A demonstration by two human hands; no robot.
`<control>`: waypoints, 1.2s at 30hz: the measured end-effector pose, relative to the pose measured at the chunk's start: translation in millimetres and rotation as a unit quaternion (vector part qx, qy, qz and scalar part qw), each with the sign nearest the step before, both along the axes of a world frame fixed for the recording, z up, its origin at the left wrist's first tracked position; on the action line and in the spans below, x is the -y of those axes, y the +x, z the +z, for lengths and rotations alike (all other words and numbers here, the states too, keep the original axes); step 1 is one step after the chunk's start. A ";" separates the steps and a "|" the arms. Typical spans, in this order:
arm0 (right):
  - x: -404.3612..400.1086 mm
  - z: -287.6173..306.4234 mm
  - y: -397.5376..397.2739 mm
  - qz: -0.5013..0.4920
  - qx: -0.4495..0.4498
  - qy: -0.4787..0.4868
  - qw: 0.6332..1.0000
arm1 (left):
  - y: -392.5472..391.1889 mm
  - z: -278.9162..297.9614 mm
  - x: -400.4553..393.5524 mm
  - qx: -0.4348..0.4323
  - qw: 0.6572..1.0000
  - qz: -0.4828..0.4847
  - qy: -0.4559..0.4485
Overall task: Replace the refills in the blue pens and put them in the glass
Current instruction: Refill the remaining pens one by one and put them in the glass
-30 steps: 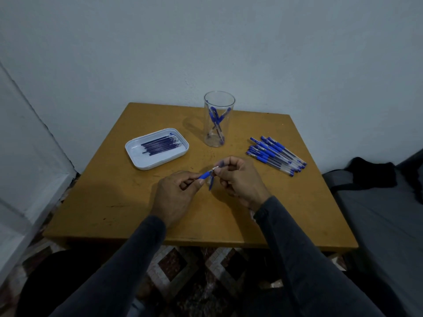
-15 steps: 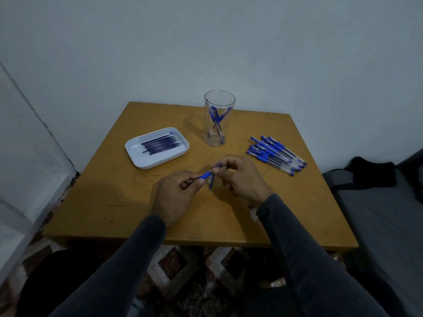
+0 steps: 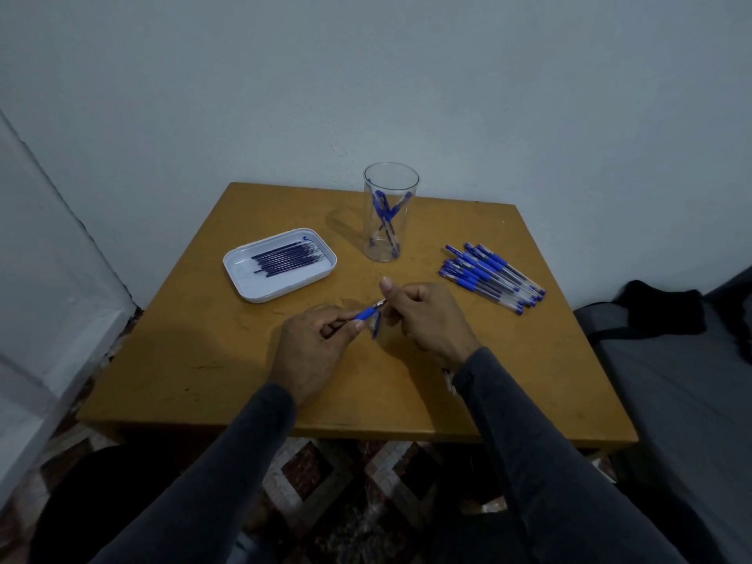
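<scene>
Early stage, by estimate: glass point(image 3: 390, 213) holds few pens, large pile point(image 3: 490, 276) awaits on counter point(image 3: 203, 360); left hand point(image 3: 315, 343) and right hand point(image 3: 427, 315) both grip one pen point(image 3: 366, 314) mid-disassembly.

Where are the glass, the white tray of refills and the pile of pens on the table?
glass point(image 3: 390, 246): head view, lower clear wall.
white tray point(image 3: 244, 278): head view, bare floor near its left rim.
pile of pens point(image 3: 490, 275): head view, middle of the pile.
</scene>
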State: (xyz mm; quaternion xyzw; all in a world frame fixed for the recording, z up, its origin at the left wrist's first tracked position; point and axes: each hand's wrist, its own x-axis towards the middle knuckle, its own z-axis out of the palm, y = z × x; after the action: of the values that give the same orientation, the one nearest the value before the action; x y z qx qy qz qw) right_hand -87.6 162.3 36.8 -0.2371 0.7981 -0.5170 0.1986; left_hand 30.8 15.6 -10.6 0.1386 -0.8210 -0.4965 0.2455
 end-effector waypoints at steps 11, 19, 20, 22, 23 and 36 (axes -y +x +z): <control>3.1 -2.2 0.6 0.008 0.009 -0.018 1.000 | 0.8 0.4 -0.5 0.004 1.000 0.005 -0.030; 10.8 1.6 6.1 -0.012 0.034 -0.013 0.999 | 1.5 0.6 0.0 -0.007 0.999 0.038 -0.028; 11.8 1.2 6.2 -0.023 0.032 -0.016 0.999 | 0.6 -0.3 1.0 -0.009 0.999 0.043 -0.021; 14.9 -4.2 1.6 -0.065 -0.011 0.018 0.998 | -1.6 -2.1 2.4 -0.006 0.998 0.051 -0.020; 15.8 -6.6 -0.6 -0.078 -0.045 0.057 0.994 | -2.4 -2.6 2.6 -0.003 0.998 0.053 -0.022; 27.3 -13.6 10.1 -0.012 -0.132 0.231 0.964 | 0.1 0.3 -0.1 0.011 0.998 0.049 -0.029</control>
State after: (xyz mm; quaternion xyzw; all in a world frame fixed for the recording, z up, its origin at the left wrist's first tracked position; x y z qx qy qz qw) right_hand -77.4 135.1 23.2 -0.2409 0.9179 -0.2850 0.1350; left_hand 30.9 15.8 -10.3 0.1764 -0.8299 -0.4585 0.2645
